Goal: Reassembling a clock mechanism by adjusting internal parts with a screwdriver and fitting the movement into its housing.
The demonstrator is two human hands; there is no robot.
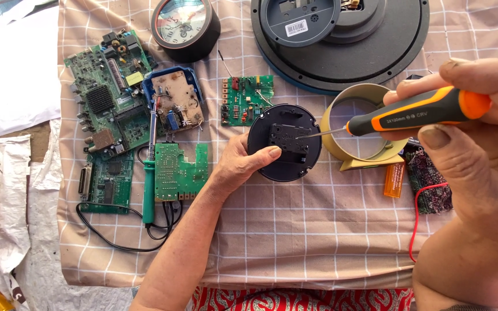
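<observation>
My left hand (238,163) grips a small round black clock back (284,142) from its left side, thumb resting on its face, tilted up off the checked cloth (295,230). A square black movement box sits in the middle of that disc. My right hand (479,132) holds a screwdriver (416,115) with an orange and black handle. Its thin metal tip points left and touches the movement box. Just behind the tip stands a gold ring-shaped clock housing (364,124).
Several green circuit boards (108,92) lie at the left, with a green-handled soldering iron (150,173) and its black cable. A small round clock (184,26) and a large dark round clock back (341,40) lie at the top. An orange lighter (393,179) and a red wire sit at the right.
</observation>
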